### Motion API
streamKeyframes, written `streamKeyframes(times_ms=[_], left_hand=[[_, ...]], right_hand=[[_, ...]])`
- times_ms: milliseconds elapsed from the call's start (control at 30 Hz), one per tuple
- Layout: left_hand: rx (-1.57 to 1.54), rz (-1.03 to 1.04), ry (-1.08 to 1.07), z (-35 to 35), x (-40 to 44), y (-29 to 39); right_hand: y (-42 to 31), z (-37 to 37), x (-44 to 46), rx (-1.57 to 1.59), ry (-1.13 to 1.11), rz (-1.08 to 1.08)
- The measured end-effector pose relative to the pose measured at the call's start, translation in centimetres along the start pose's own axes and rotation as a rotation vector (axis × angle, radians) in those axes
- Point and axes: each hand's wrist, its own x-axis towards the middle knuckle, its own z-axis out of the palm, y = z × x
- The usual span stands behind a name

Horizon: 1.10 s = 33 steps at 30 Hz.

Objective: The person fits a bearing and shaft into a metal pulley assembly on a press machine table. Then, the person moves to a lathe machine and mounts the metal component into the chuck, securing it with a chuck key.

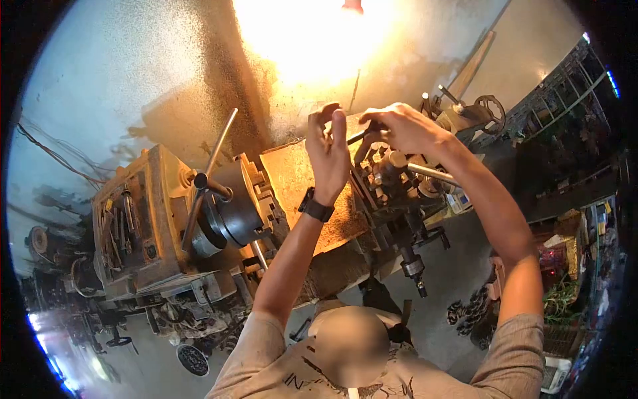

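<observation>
My left hand [328,151], with a dark wristwatch [316,205] on its wrist, is raised above the lathe bed. Its thumb stands up and its fingers are loosely bent and apart, with nothing visible in them. To its right, my right hand [407,130] is bent over the tool post [392,169], with its fingers closed around a dark rod [359,137] that points toward my left hand. The rod's other end is hidden by the fingers. A pale lever handle [432,173] sticks out below my right wrist.
At left is the lathe chuck [236,203], with a long T-shaped bar [216,149] by it. Tools lie on the headstock [159,193]. A yellowish sheet [292,166] covers the bed. A handwheel [490,112] stands at the right end. A bright lamp [319,33] glares above.
</observation>
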Motion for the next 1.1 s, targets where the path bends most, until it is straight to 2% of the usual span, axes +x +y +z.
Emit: streamKeyframes(times_ms=[67, 100, 133, 167, 200, 233, 267, 333, 400, 433, 500, 533, 567, 633, 667, 700, 733, 800, 867, 900, 933, 967, 1000, 1033, 1067, 1100], left_hand=[[0.046, 0.018, 0.005, 0.8, 0.2, -0.3], [0.159, 0.087, 0.006, 1.2, 0.7, -0.7], [0.099, 0.065, -0.01, 1.5, 0.9, -1.3], [0.291, 0.137, -0.013, 1.2, 1.5, -1.9], [0.306, 0.071, 0.041, 1.6, 2.0, -2.5], [0.434, 0.265, 0.053, 1.5, 2.3, -2.6], [0.186, 0.247, 0.063, 1.7, 3.4, -4.7], [0.316, 0.089, 0.093, 2.3, 4.1, -1.7], [0.408, 0.174, 0.049, 1.7, 4.9, -3.3], [0.452, 0.222, 0.032, 1.4, 5.7, -4.0], [0.921, 0.254, -0.078, 0.2, 6.4, -5.0], [1.158, 0.266, -0.131, -0.1, 6.2, -5.4], [1.352, 0.389, -0.21, 0.2, 5.4, -3.4], [1.406, 0.354, -0.444, 0.8, 4.4, -2.2], [1.433, 0.331, -0.559, 1.0, 3.9, -1.5], [1.382, 0.495, -0.692, 1.8, 2.8, 0.5], [1.026, -0.05, -0.824, 3.4, 2.4, 2.4], [1.168, 0.146, -0.856, 4.7, 2.0, 2.5], [1.19, -0.022, -0.829, 5.1, 4.0, 1.9], [1.27, 0.065, -0.803, 5.5, 3.8, 2.3], [1.351, 0.155, -0.781, 5.8, 4.0, 2.7], [1.366, 0.233, -0.717, 5.9, 3.1, 4.2], [1.198, 0.066, -0.697, 6.1, 1.3, 7.1], [1.129, 0.126, -0.677, 5.4, -0.7, 9.3], [1.205, 0.286, -0.671, 4.2, -2.7, 9.5], [1.312, 0.134, -0.698, 3.2, -6.1, 11.3]], right_hand=[[0.5, 0.0, -0.4, -0.005, -0.018, 0.024], [0.3, 0.2, -0.6, -0.079, 0.024, -0.024], [0.6, 1.1, -0.9, -0.078, 0.087, 0.004], [0.8, 2.4, -1.2, -0.139, 0.163, 0.028], [0.9, 3.6, -1.4, -0.211, 0.241, 0.044], [0.4, 4.1, -1.6, -0.292, 0.239, 0.088], [0.0, 4.5, -1.5, -0.375, 0.238, 0.123], [-1.0, 5.7, -1.2, -0.362, 0.437, 0.155], [-1.2, 6.0, -0.8, -0.358, 0.445, 0.223], [-1.1, 5.7, -0.6, -0.339, 0.379, 0.243], [-1.8, 4.7, -1.0, -0.291, 0.23, 0.285], [-2.0, 3.6, -1.0, -0.214, 0.028, 0.342], [-2.0, 4.3, -1.8, -0.284, 0.245, 0.257], [-0.6, 4.1, -3.7, -0.286, 0.259, 0.232], [-0.6, 1.9, -5.1, -0.225, 0.049, 0.287], [0.7, 1.2, -5.3, -0.192, -0.007, 0.442], [3.4, 2.7, -5.8, -0.211, 0.264, 0.29], [7.1, 4.0, -5.6, -0.046, 0.349, 0.211], [10.4, 5.8, -4.3, 0.016, 0.414, 0.189], [6.2, 2.1, -5.6, 0.095, 0.352, 0.284], [8.0, 3.6, -4.8, 0.148, 0.522, 0.172], [6.4, 2.1, -4.8, 0.382, 0.537, 0.154], [3.9, 0.1, -6.3, 0.617, 0.537, 0.151], [1.8, -1.6, -7.6, 0.672, 0.394, 0.1], [-0.1, -2.2, -9.0, 0.721, 0.245, 0.052], [-2.2, -1.7, -10.4, 0.736, 0.145, 0.013]])
